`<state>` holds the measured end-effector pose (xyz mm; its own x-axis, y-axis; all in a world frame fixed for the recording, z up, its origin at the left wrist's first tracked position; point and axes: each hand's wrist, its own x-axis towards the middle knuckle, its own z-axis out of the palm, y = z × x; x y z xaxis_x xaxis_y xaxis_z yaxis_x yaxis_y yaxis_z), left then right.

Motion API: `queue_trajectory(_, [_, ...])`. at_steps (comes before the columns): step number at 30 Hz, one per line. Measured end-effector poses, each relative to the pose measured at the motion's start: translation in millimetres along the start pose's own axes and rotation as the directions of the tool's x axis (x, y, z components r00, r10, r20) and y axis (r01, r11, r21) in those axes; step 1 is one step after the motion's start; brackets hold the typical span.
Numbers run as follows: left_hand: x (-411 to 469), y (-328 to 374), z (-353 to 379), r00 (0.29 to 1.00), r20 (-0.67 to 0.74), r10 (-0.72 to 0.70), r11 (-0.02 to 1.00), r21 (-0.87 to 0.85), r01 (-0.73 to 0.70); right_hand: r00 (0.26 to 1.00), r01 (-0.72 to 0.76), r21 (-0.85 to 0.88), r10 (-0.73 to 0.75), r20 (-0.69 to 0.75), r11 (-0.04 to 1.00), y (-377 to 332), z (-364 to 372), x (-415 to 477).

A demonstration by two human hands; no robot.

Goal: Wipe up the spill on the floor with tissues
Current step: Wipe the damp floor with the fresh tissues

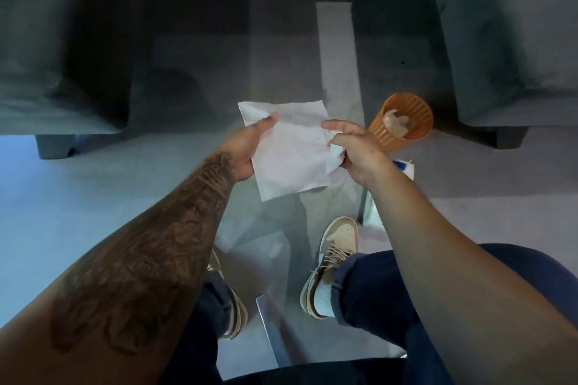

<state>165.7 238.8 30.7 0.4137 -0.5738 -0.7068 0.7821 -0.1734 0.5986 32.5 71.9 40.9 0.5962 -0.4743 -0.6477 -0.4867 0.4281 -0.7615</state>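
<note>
A white tissue (pixel 291 150) is spread flat in the air above the grey floor, held between both hands. My left hand (pixel 247 147) pinches its left edge with thumb on top. My right hand (pixel 353 150) grips its right edge, where the paper is bunched between the fingers. The floor (pixel 281 228) below the tissue looks glossy with faint reflections; I cannot make out a distinct spill. A tissue pack (pixel 406 167) in white and blue peeks out behind my right forearm.
An orange slotted waste basket (pixel 400 125) with crumpled tissues inside stands just right of my hands. Grey sofas (pixel 62 56) (pixel 506 40) flank the floor strip left and right. My two tan sneakers (pixel 331 262) are planted below the tissue.
</note>
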Motion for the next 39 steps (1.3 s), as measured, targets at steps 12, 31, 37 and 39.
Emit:
queue_trajectory(12, [4,-48,-112,0.961,-0.149,-0.232,0.971,0.025,0.239,0.901,-0.404,-0.031,0.404,0.158,0.914,127,73,47])
queue_trajectory(31, [74,-161,-197,0.76,-0.649,-0.022,0.855,0.381,0.351,0.985,-0.173,-0.73,0.131,-0.114,0.662,214,112,119])
queue_trajectory(37, [117,-151,-201,0.735,-0.666,0.128,0.794,0.513,0.326,0.981,-0.187,-0.833,0.146,-0.129,0.52,204,120,170])
queue_trajectory(39, [120,-152,-200,0.691,-0.654,0.31,0.626,0.687,0.369,0.988,-0.101,-0.911,-0.068,-0.14,0.401,199,122,175])
